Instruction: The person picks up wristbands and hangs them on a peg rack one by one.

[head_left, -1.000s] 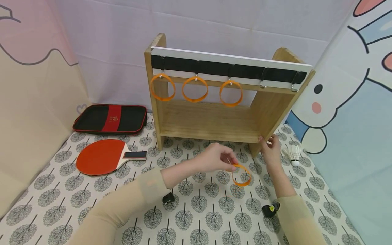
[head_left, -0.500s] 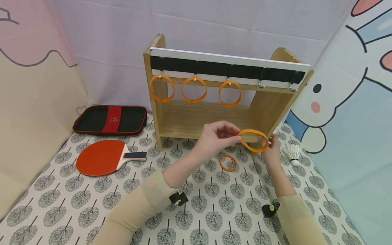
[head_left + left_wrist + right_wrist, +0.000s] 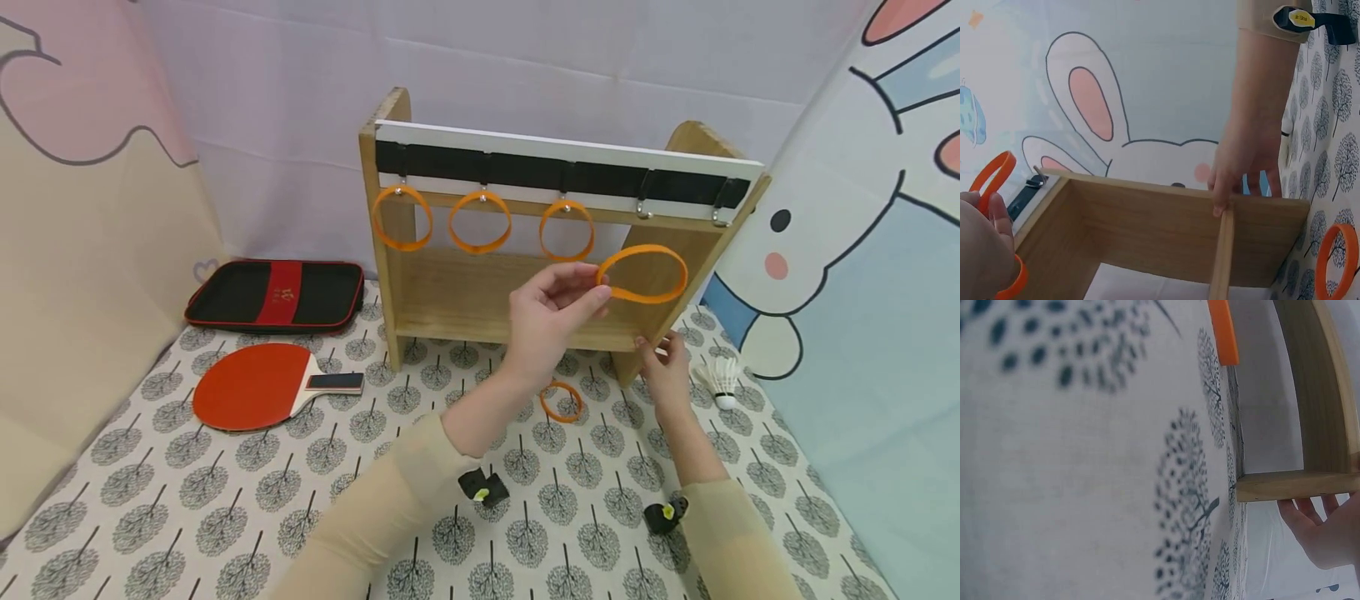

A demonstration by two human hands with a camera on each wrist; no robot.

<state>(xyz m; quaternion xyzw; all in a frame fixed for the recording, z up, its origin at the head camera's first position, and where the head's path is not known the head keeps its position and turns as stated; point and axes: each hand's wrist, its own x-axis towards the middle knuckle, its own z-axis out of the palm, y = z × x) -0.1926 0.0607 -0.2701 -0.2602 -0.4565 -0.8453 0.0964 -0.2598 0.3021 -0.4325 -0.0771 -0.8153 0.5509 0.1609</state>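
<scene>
Orange band (image 3: 642,273) pinched by left hand (image 3: 551,315) mid-frame before wooden rack (image 3: 517,292); right hand (image 3: 663,367), fingers straight, touching rack's lower right corner.

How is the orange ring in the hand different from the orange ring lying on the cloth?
The held ring is up in the air in front of the wooden rack, pinched at one edge by the left hand; the ring on the cloth lies flat and nothing touches it. The held ring is near the empty hooks; the ring on the cloth lies below the left wrist. The held ring looks bigger, perhaps only because it is nearer the camera. Both are thin orange bands.
</scene>
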